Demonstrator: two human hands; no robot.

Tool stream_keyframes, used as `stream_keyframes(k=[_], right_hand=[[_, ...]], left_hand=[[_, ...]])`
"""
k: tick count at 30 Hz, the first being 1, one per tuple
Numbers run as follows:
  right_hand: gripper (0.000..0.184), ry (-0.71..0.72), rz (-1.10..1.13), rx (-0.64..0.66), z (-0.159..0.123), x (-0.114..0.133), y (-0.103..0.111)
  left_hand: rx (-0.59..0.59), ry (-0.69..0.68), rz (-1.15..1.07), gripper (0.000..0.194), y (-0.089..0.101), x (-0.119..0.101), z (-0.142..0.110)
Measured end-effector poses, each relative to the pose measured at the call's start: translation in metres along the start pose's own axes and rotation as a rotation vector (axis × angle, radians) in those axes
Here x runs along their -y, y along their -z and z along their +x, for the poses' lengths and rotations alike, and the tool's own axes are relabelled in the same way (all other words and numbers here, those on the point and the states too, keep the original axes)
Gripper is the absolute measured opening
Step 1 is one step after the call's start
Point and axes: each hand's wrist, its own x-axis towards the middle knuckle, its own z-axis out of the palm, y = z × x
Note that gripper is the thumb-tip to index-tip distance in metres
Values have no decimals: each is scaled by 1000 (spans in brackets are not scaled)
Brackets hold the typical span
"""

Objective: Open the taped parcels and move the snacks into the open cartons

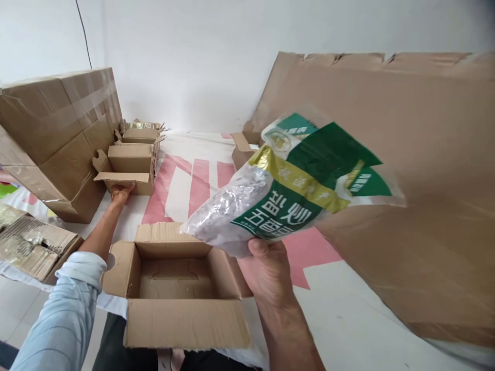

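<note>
In my right hand (270, 263) is a clear and green plastic food bag (286, 190) with a gold band and white Chinese lettering. My thumb presses its lower edge, and pale contents fill its left end. The bag is tilted above the right side of an open cardboard box (187, 322) in front of me, whose flaps are folded out and whose bottom shows bare. Stretched out to the left, my left hand (121, 193) grips the front of a smaller open cardboard box (129, 159) under its flap; some of its fingers are hidden.
Tall stacked cartons (73, 139) stand at the left, with more small open boxes (141, 135) behind. A flattened taped carton (36, 245) lies nearer me. Another small box (243, 147) sits behind the bag. A large cardboard sheet (417, 154) leans at the right over the red-and-white cloth (199, 180).
</note>
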Motion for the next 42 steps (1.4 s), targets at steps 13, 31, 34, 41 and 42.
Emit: stream_keyframes(k=[13,31,34,41,42], right_hand=[[55,20,-45,-23,9,10,12],[48,-77,-38,-47,10,11,12],[49,-58,-71,-66,12,15,4],[54,-42,-326,94,35,44,-19],[54,-38,-357,117,41,47,-23]], left_hand=[[-165,74,121,45,-44,-21,45],[135,60,326,65,-51,-58,34],[175,20,388,49,-45,-77,15],[291,-367,296,28,-24,-191,-49],[296,-566,252,33,-20,-213,-67]])
